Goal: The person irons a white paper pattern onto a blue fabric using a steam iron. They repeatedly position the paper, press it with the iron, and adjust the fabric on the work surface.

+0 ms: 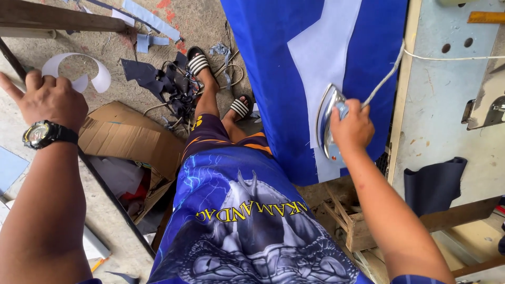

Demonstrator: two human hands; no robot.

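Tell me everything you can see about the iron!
The iron is shiny silver metal with a pointed tip and a pale blue handle. The right hand grips that handle, pressing the iron onto a light strip lying on blue fabric. A white cord runs from it toward the table at right.

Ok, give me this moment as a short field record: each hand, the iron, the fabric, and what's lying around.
right hand: gripping the handle of the iron
iron: metal, soleplate on the pale strip, white cord running to the right
fabric: blue cloth with a pale strip down its middle
left hand: resting on the grey surface at left, holding nothing, wristwatch on the wrist
floor: cardboard box, dark fabric scraps, white curved cut-out
right side: pale worktable with a dark cloth piece
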